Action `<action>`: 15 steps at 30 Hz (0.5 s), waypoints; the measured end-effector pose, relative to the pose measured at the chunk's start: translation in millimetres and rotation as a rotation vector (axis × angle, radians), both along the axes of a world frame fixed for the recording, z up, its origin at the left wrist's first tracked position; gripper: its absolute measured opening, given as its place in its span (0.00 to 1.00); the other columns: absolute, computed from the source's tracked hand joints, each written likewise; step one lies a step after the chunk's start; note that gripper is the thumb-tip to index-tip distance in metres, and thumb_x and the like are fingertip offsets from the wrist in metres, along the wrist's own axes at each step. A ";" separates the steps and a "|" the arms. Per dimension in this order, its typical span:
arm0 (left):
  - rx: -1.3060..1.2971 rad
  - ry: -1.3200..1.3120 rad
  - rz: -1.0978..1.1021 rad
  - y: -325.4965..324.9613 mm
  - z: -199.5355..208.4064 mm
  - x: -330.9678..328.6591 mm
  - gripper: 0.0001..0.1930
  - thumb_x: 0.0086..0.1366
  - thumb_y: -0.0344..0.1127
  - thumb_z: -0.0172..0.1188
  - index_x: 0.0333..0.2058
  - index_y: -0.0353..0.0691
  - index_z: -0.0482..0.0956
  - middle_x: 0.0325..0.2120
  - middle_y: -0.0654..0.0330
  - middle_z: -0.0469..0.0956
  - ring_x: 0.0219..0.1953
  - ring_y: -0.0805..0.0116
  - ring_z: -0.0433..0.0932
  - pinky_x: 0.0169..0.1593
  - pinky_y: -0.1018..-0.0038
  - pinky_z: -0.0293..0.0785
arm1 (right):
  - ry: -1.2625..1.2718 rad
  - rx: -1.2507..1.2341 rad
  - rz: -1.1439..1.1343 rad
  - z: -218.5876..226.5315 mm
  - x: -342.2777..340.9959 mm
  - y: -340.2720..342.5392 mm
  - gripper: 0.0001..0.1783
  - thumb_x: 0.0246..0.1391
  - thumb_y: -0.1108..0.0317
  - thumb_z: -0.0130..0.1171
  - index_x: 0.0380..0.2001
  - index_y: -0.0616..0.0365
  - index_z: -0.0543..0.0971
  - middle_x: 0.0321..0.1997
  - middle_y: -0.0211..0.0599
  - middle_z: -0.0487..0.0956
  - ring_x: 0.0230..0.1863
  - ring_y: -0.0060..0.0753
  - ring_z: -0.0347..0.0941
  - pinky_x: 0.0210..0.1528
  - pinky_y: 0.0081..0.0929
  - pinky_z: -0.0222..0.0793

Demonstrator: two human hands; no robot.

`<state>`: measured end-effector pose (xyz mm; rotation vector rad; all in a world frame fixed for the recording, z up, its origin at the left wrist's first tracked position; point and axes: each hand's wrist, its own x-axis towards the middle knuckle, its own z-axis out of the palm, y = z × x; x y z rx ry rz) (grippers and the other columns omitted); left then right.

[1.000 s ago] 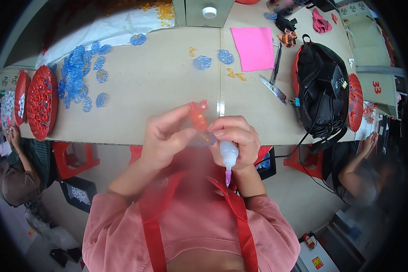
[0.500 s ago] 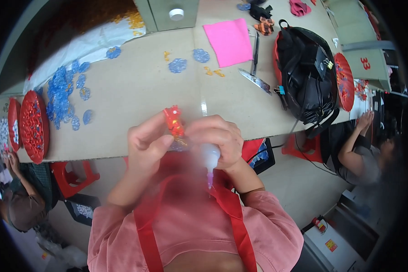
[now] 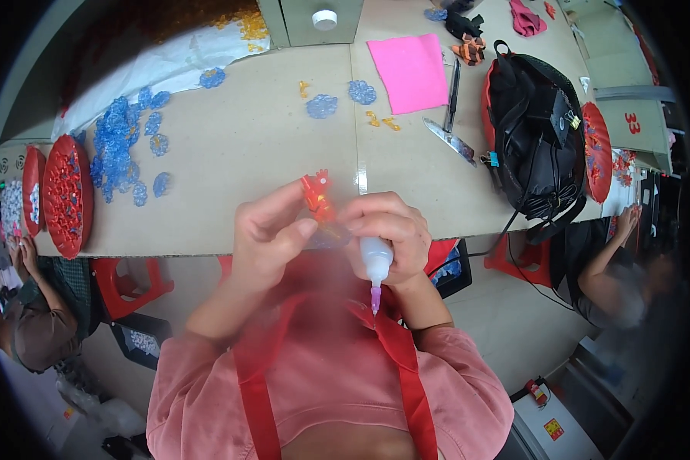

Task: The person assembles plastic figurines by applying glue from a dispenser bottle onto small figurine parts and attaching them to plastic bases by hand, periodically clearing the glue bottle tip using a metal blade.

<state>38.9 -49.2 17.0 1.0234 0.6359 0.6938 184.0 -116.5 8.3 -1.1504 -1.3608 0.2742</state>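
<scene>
My left hand point(image 3: 272, 234) is closed on a small red figurine point(image 3: 318, 195), pinched between thumb and fingers above the table's front edge. Under the figurine shows a translucent bluish base point(image 3: 328, 236), blurred, with some yellow in it. My right hand point(image 3: 395, 230) curls around a small squeeze bottle point(image 3: 376, 258), whose purple tip point(image 3: 376, 299) points down toward my apron. The right fingertips are close beside the figurine's base; whether they touch it is hard to see. Translucent blue discs point(image 3: 322, 106) and small yellow pieces point(image 3: 372, 119) lie on the table beyond.
Many blue pieces point(image 3: 115, 146) are heaped at the left, beside red trays point(image 3: 67, 195) of small parts. A pink sheet point(image 3: 408, 73), a knife point(image 3: 448, 142) and a black bag point(image 3: 537, 138) with cables lie to the right. Other people sit at both sides.
The whole scene has shifted a little to the right in the picture. Both hands keep nearly the same pose, with the figurine and the bottle still held.
</scene>
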 end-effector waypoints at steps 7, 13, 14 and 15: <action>-0.024 -0.024 0.008 0.5 -0.6 -0.2 0.24 0.54 0.34 0.58 0.48 0.25 0.68 0.37 0.50 0.76 0.43 0.63 0.74 0.52 0.67 0.66 | -0.103 0.064 0.031 -3.0 4.5 3.8 0.19 0.32 0.81 0.60 0.32 0.57 0.69 0.28 0.42 0.76 0.22 0.28 0.73 0.22 0.19 0.68; -0.033 -0.044 0.001 1.4 -2.8 -0.7 0.24 0.54 0.33 0.58 0.48 0.26 0.68 0.39 0.50 0.75 0.44 0.63 0.74 0.51 0.67 0.67 | -0.101 0.062 0.020 -3.6 3.7 4.7 0.19 0.31 0.82 0.59 0.32 0.57 0.69 0.28 0.42 0.76 0.23 0.30 0.73 0.24 0.20 0.68; -0.038 -0.053 -0.001 1.5 -3.1 -0.6 0.24 0.54 0.33 0.57 0.49 0.27 0.68 0.39 0.50 0.75 0.44 0.64 0.74 0.51 0.68 0.67 | -0.101 0.062 0.021 -3.2 3.6 4.8 0.19 0.31 0.82 0.59 0.32 0.57 0.69 0.28 0.42 0.76 0.23 0.30 0.73 0.24 0.20 0.68; -0.038 -0.053 0.000 1.5 -3.5 -0.6 0.24 0.54 0.33 0.57 0.49 0.27 0.68 0.39 0.50 0.75 0.44 0.64 0.74 0.51 0.68 0.67 | -0.097 0.057 0.022 -2.3 3.4 5.0 0.20 0.31 0.82 0.59 0.32 0.57 0.69 0.28 0.42 0.76 0.23 0.30 0.73 0.24 0.20 0.69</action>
